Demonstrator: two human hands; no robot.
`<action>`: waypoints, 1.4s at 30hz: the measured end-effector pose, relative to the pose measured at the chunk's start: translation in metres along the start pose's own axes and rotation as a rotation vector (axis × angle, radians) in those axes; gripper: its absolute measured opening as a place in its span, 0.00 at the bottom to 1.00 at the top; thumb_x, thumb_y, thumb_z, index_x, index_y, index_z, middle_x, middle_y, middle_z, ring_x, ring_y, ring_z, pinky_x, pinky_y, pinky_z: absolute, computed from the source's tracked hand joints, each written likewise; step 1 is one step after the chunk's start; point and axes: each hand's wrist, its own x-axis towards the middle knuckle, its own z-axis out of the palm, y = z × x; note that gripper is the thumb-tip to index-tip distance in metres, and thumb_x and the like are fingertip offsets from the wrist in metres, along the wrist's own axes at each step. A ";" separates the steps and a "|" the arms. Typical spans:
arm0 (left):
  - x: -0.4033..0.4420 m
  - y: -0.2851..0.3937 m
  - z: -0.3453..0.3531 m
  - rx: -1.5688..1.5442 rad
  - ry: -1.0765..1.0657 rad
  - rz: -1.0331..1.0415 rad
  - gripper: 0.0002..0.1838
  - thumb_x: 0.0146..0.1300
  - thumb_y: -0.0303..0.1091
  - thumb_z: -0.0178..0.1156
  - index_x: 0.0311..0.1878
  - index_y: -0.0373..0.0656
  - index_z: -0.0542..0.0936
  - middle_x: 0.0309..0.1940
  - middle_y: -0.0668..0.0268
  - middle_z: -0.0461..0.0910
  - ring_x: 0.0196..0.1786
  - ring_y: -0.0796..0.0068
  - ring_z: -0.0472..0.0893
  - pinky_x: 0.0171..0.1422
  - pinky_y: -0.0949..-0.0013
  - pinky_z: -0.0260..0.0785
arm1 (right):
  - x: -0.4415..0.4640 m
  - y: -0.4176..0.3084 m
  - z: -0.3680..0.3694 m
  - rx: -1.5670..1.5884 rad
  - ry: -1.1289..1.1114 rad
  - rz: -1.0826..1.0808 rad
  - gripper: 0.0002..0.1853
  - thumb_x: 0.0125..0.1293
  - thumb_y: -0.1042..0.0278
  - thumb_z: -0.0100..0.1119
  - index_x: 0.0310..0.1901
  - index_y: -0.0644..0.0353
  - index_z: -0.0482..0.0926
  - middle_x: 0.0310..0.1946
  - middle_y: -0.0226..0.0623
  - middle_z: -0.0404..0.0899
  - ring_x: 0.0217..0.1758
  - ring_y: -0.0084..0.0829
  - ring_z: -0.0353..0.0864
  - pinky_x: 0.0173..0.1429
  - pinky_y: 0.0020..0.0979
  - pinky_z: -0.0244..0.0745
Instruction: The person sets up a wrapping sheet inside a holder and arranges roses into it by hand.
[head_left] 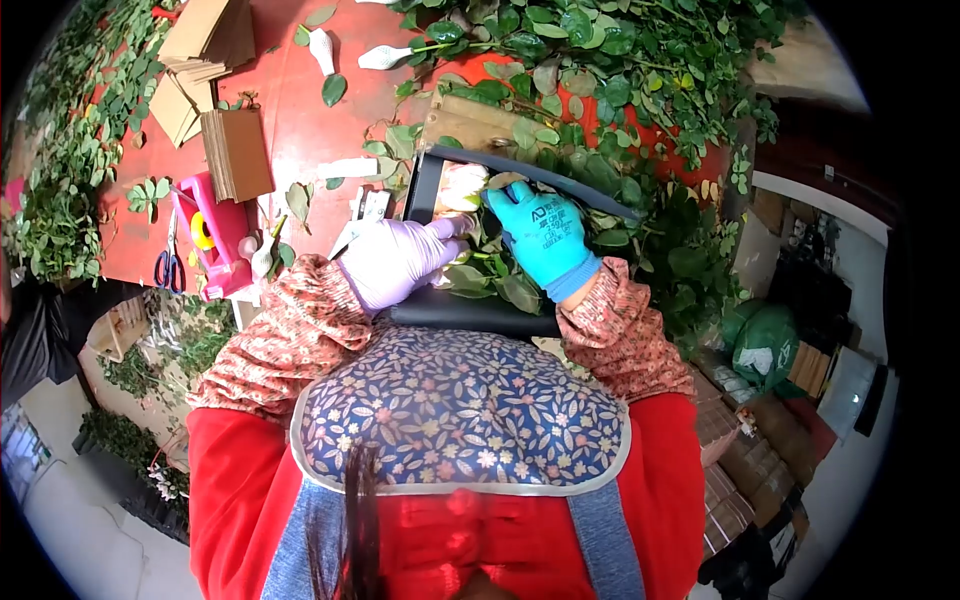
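A pale pink and white rose lies at the left side of a black-rimmed tray in front of me. My left hand, in a thin lavender-white glove, reaches in just below the bloom, its fingers bent around the rose's stem area. On the other side, my right hand wears a turquoise work glove with dark print. Its fingers are curled in close to the rose, and whatever they pinch is hidden. Green leaves on stems spread below and between both hands.
Leafy stems pile up along the back and right of the red table. At left are cardboard pieces, a pink tape dispenser and scissors. White net-wrapped buds lie further back.
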 end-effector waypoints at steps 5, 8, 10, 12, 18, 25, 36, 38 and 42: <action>0.001 0.003 -0.016 0.113 -0.037 0.110 0.24 0.58 0.33 0.64 0.60 0.53 0.77 0.62 0.69 0.76 0.36 0.61 0.84 0.38 0.61 0.78 | -0.003 0.003 -0.002 0.097 0.044 0.001 0.18 0.62 0.69 0.55 0.55 0.47 0.73 0.41 0.39 0.79 0.28 0.36 0.85 0.25 0.38 0.78; 0.005 0.003 -0.017 0.190 0.115 0.188 0.31 0.62 0.34 0.61 0.70 0.50 0.69 0.68 0.65 0.70 0.34 0.65 0.84 0.36 0.60 0.77 | -0.001 0.000 -0.008 0.149 -0.168 0.095 0.24 0.60 0.69 0.58 0.59 0.45 0.76 0.49 0.38 0.79 0.35 0.40 0.85 0.34 0.40 0.80; 0.014 0.013 -0.021 0.247 0.056 0.164 0.32 0.61 0.34 0.62 0.71 0.49 0.67 0.71 0.65 0.68 0.34 0.67 0.84 0.36 0.61 0.78 | -0.007 0.003 -0.005 0.095 -0.073 0.039 0.23 0.61 0.70 0.56 0.59 0.44 0.76 0.47 0.36 0.79 0.34 0.40 0.84 0.33 0.40 0.80; 0.014 0.016 -0.024 0.197 -0.123 0.087 0.45 0.51 0.35 0.72 0.73 0.47 0.65 0.75 0.58 0.62 0.48 0.56 0.84 0.50 0.59 0.79 | -0.004 0.006 -0.001 0.145 -0.025 -0.004 0.23 0.59 0.70 0.57 0.58 0.45 0.76 0.44 0.36 0.78 0.33 0.39 0.83 0.31 0.41 0.79; 0.026 0.026 -0.037 0.025 -0.191 -0.032 0.43 0.51 0.31 0.72 0.72 0.45 0.67 0.74 0.60 0.63 0.46 0.53 0.84 0.49 0.60 0.79 | -0.005 0.016 -0.010 0.291 -0.190 0.046 0.27 0.55 0.70 0.61 0.60 0.49 0.75 0.48 0.38 0.79 0.39 0.40 0.83 0.37 0.41 0.80; 0.026 0.033 -0.034 0.054 -0.104 0.013 0.41 0.48 0.32 0.72 0.69 0.46 0.71 0.72 0.59 0.66 0.55 0.50 0.79 0.57 0.57 0.74 | -0.025 0.043 -0.001 0.558 0.373 -0.202 0.28 0.63 0.66 0.61 0.66 0.52 0.73 0.59 0.39 0.78 0.48 0.42 0.81 0.49 0.40 0.78; 0.028 0.027 -0.028 -0.004 -0.117 -0.052 0.44 0.46 0.34 0.73 0.71 0.45 0.69 0.66 0.56 0.71 0.53 0.48 0.78 0.57 0.55 0.74 | -0.009 0.017 -0.010 0.286 -0.084 -0.009 0.30 0.60 0.68 0.55 0.67 0.53 0.70 0.57 0.37 0.79 0.43 0.37 0.84 0.45 0.41 0.79; 0.026 0.027 -0.029 0.022 -0.119 -0.064 0.46 0.46 0.34 0.73 0.72 0.45 0.67 0.67 0.56 0.71 0.54 0.48 0.78 0.56 0.55 0.74 | -0.007 0.015 -0.012 0.206 -0.152 -0.001 0.34 0.59 0.66 0.57 0.70 0.50 0.68 0.59 0.35 0.78 0.39 0.34 0.81 0.41 0.39 0.75; 0.018 0.028 -0.031 0.036 -0.086 -0.009 0.49 0.47 0.34 0.73 0.75 0.44 0.64 0.69 0.54 0.70 0.53 0.49 0.79 0.55 0.56 0.75 | -0.015 0.015 -0.008 0.186 0.028 -0.059 0.34 0.59 0.67 0.57 0.71 0.50 0.68 0.58 0.36 0.79 0.40 0.34 0.81 0.41 0.39 0.75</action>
